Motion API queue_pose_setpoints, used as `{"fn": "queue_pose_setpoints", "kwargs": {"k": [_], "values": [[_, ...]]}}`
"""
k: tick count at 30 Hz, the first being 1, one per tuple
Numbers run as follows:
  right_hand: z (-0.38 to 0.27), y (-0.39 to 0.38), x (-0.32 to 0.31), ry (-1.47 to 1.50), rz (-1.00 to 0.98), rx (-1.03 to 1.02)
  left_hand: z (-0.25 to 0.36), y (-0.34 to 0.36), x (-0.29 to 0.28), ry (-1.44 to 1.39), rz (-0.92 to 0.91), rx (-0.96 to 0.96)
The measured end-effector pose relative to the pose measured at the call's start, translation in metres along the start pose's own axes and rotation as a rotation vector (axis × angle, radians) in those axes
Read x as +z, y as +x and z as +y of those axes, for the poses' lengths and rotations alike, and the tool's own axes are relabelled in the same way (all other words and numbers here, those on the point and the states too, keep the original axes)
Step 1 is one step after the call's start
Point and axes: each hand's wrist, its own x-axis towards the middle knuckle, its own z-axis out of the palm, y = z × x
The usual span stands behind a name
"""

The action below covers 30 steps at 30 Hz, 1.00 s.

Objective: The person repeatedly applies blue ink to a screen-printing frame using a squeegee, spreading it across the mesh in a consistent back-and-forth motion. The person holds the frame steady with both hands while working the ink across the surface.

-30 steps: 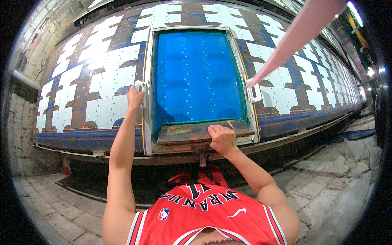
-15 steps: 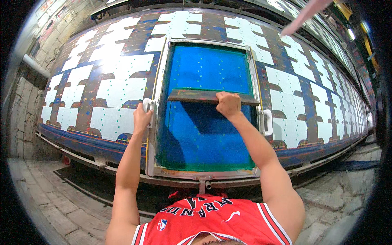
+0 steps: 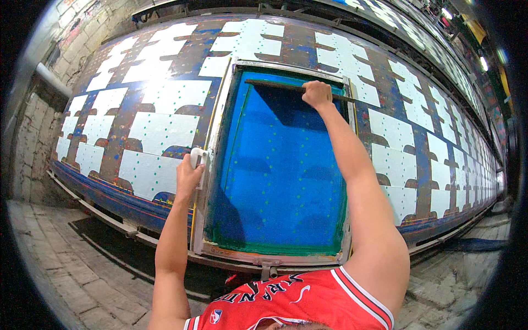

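Observation:
A screen-printing frame (image 3: 212, 144) with a blue mesh (image 3: 269, 192) lies flat on a long table in front of me. My left hand (image 3: 188, 175) is closed around the white handle (image 3: 196, 157) on the frame's left side. Near the far end of the mesh, my right hand (image 3: 318, 94) grips a long dark squeegee (image 3: 275, 84) by its top edge. The squeegee spans most of the frame's width and casts a shadow on the mesh. Rows of green dots show on the mesh. My right forearm hides part of the frame's right side.
White cut pieces (image 3: 163, 131) with green dots lie in rows on the stained table (image 3: 113, 132), left, right and beyond the frame. A metal rail (image 3: 118, 220) runs along its near edge. A second table with white pieces (image 3: 385, 17) stands beyond. A block wall (image 3: 36, 129) rises at left.
My right hand has pushed the squeegee away from me, from mid-mesh to near the far end. My left hand stays on the handle. A blurred pink shape at the upper right is gone.

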Motion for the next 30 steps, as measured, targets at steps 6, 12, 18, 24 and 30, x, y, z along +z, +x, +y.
{"fn": "queue_pose_setpoints", "kwargs": {"k": [6,12,18,24,30], "values": [[0.016,0.034,-0.02,0.021,-0.046,-0.018,0.006,0.001,-0.003,0.042,-0.01,-0.013],[0.019,0.058,-0.03,0.086,-0.06,0.046,0.009,0.0,-0.004,0.01,0.0,-0.007],[0.018,0.054,-0.014,0.01,-0.115,-0.039,0.011,0.0,-0.002,0.065,0.003,-0.067],[0.0,0.005,-0.026,0.072,-0.091,-0.059,0.01,-0.003,-0.002,-0.049,0.016,-0.061],[-0.033,-0.082,-0.059,0.081,-0.204,-0.047,0.002,-0.002,0.0,0.022,0.037,0.019]]}}
